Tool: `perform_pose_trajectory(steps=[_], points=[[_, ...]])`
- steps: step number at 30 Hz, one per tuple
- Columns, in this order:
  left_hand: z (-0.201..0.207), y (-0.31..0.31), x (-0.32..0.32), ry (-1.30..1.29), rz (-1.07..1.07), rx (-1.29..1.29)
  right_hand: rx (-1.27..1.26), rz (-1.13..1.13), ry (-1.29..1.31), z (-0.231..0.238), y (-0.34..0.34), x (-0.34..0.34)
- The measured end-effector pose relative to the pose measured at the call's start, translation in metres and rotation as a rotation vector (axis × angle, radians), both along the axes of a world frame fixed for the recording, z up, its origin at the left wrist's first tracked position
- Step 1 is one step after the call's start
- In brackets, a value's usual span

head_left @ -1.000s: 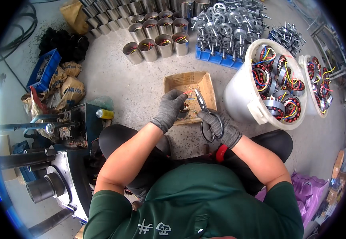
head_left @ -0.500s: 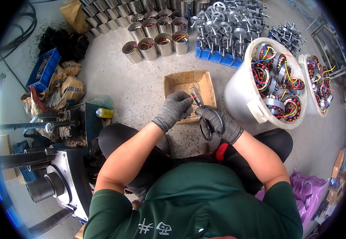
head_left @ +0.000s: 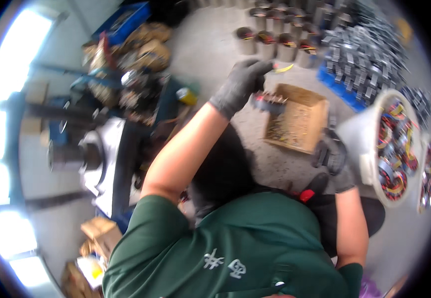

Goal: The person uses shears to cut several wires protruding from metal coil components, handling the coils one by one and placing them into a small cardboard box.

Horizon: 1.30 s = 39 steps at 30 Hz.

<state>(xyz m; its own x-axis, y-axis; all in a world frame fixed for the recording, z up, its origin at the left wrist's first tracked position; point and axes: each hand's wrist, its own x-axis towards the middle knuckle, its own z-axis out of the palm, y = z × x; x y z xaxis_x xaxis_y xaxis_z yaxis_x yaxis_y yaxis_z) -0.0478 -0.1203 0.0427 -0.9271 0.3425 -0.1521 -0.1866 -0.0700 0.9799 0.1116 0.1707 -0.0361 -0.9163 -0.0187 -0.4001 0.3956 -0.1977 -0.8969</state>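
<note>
Head view shows the left hand [head_left: 245, 82] clasping a wound stator [head_left: 268, 103] over the left edge of the cardboard box [head_left: 302, 95], well apart from the right hand [head_left: 334, 155] wrapped around scissors [head_left: 332, 120], where a loosened grip could drop the stator.

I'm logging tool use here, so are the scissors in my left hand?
No, your right hand holds the scissors, to the right of the open cardboard box.
</note>
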Motion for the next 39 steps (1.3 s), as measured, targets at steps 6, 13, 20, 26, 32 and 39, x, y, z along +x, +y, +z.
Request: perform_pose_trajectory(steps=[6,13,20,26,32,39], points=[[0.017,-0.117,0.029,0.180,0.184,-0.345,-0.115,-0.040,0.115,0.019,-0.011,0.002],[-0.040,-0.220,0.089,-0.158,0.551,-0.134,-0.027,-0.132,0.013,0.030,-0.007,-0.001],[-0.112,-0.308,0.215,-0.657,0.959,0.262,-0.020,-0.136,-0.049,0.011,0.021,-0.003],[-0.167,-0.300,0.309,-0.833,1.520,0.527,-0.005,-0.166,-0.095,0.010,0.028,-0.005],[-0.379,-0.388,0.449,-0.648,1.168,0.294,-0.018,-0.130,-0.209,0.001,0.015,-0.019],[-0.242,-0.293,0.351,-0.464,0.177,-1.346,0.019,-0.181,-0.154,0.009,0.015,-0.010]])
